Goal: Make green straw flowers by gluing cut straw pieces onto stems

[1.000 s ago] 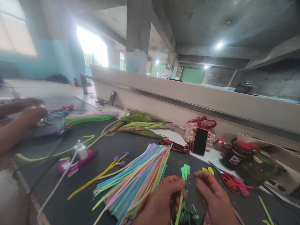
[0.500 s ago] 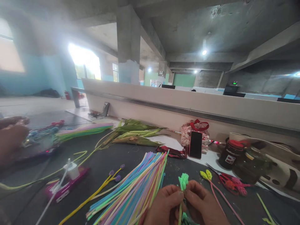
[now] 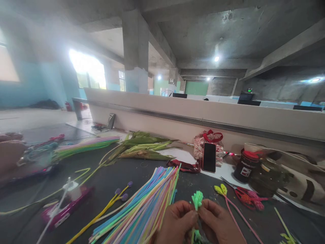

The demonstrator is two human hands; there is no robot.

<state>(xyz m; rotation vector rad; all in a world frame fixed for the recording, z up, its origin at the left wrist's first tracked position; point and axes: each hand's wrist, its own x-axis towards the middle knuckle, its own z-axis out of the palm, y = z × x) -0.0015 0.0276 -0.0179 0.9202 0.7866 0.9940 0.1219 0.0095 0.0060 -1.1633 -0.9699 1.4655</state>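
Between my fingertips stands a small bright green pipe-cleaner flower [image 3: 197, 199], its folded loops pointing up. My left hand [image 3: 178, 219] pinches its base from the left, and my right hand [image 3: 217, 220] pinches it from the right; the thumbs nearly meet. Below the fingers more green and a pale stem show, partly hidden by the hands. Left of my hands lies a big bundle of pastel pipe cleaners [image 3: 142, 206]. To the right rests a yellow flower [image 3: 220, 189] on pink stems.
Yellow stems with purple balls [image 3: 111, 203] and a magenta power strip [image 3: 64, 210] lie left. Corn husks [image 3: 144, 145], a phone [image 3: 209, 157] and a patterned pouch [image 3: 199, 145] are behind. Scissors [image 3: 240, 194], a dark jar [image 3: 245, 166] and a glass jug [image 3: 266, 179] stand or lie right. Another person's hand [image 3: 10, 152] is far left.
The camera view has shifted slightly, so the scene sits a little further left. Both hands still pinch the green flower, whose top has tilted slightly. The other person's hand has moved left.
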